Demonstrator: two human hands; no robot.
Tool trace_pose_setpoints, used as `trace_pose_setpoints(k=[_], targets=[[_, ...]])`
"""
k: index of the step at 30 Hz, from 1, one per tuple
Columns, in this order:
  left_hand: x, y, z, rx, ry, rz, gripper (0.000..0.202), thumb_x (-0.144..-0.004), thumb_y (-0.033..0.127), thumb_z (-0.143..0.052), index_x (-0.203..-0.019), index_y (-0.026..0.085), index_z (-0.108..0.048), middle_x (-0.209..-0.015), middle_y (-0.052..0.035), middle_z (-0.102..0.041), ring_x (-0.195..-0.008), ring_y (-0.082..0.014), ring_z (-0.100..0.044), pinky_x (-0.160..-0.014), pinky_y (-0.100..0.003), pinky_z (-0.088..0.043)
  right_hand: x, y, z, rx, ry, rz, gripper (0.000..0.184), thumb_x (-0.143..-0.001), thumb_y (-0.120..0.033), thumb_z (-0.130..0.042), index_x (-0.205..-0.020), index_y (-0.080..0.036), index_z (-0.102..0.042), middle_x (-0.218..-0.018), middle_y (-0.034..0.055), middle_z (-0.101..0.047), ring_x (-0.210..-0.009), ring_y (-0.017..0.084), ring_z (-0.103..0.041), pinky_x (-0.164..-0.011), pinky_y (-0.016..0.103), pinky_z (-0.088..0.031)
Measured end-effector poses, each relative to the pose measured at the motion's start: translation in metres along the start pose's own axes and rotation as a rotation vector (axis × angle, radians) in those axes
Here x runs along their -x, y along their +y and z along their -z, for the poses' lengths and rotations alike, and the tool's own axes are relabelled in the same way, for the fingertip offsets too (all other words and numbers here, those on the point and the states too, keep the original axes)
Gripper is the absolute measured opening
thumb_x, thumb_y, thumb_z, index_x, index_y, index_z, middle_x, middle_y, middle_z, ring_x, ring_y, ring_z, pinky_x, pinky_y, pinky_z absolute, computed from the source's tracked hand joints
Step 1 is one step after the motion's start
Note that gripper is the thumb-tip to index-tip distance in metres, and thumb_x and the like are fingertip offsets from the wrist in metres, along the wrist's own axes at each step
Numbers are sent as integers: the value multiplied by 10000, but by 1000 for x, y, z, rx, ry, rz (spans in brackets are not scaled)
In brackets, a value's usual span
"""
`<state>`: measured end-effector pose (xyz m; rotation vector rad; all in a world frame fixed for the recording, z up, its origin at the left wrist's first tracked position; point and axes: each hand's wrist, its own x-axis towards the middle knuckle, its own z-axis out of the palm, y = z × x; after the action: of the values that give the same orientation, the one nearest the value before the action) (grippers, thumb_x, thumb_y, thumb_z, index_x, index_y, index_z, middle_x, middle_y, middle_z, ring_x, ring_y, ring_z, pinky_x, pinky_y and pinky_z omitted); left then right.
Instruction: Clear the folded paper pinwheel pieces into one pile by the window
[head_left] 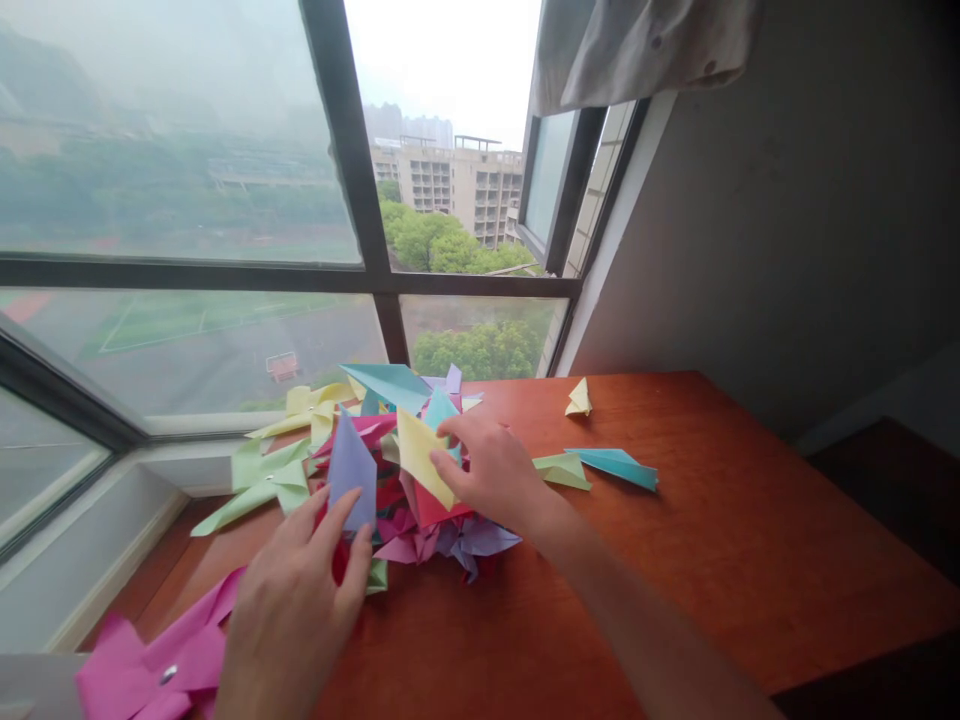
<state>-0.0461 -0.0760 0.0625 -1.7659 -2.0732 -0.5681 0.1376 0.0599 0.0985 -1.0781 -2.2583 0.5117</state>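
Note:
My left hand (311,565) has its fingers closed around the lower part of an upright purple folded paper (351,468). My right hand (495,470) reaches in from the right, thumb and forefinger at the edge of a yellow folded paper (421,455). Both pieces stand within a heap of folded papers in many colours. Behind them lies a teal folded paper (386,383). A pink paper pinwheel (411,540) and a purple paper pinwheel (476,542) lie at the front of the heap. Parts of the heap are hidden behind my hands.
A magenta paper pinwheel (161,665) lies at the lower left of the wooden table (675,580). Green pinwheels (274,485) rest by the window. To the right are a blue folded paper (619,467), a green folded strip (562,470) and a small cream folded piece (578,399).

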Motion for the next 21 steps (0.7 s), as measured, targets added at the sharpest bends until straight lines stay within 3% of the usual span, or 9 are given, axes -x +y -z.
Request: trace_pose_setpoints(k=[3,6,9,13,17,21], targets=[[-1,5,3,82,48,11,390,-932,414,-429,-1172,185,-636,-1316,-156,-578,-1088,-335,-627,-906,-471,-512,6,-11,2,-122,-16,93,291,-880,-371,-611,-1130,-224,-623,-944,19,-667,-767,152,-582,-691,267,-413],[-1,7,5,176,100,17,388,-925,431,-452,-1149,173,-638,-1392,-171,-508,-1165,-370,-576,-973,-530,-474,15,0,4,-240,25,89,323,-897,-366,-591,-1181,-215,-614,-926,16,-679,-747,143,-601,-693,260,-456],[1,7,5,241,93,8,400,-922,424,-465,-1192,166,-611,-1396,-173,-507,-1211,-386,-544,-994,-559,-458,29,43,11,-246,160,0,202,-924,-285,-516,-1031,-205,-666,-915,32,-698,-776,150,-630,-730,267,-492],[8,7,4,283,100,21,379,-920,405,-489,-1214,190,-593,-1397,-148,-519,-1241,-370,-529,-1020,-537,-444,61,132,35,15,373,-206,207,-863,-249,-505,-941,-179,-684,-964,94,-706,-873,219,-648,-825,352,-514],[18,17,6,335,168,63,286,-927,351,-508,-1150,210,-616,-1295,-118,-601,-1196,-332,-565,-1020,-495,-442,106,200,60,207,345,-326,196,-797,-265,-520,-875,-204,-689,-932,85,-718,-904,253,-649,-875,395,-499],[30,40,3,461,196,-20,228,-921,258,-535,-1130,228,-621,-1222,-84,-630,-1112,-258,-612,-997,-407,-467,140,224,69,173,282,-457,225,-771,-308,-530,-871,-212,-707,-909,69,-733,-806,238,-662,-762,362,-512]])
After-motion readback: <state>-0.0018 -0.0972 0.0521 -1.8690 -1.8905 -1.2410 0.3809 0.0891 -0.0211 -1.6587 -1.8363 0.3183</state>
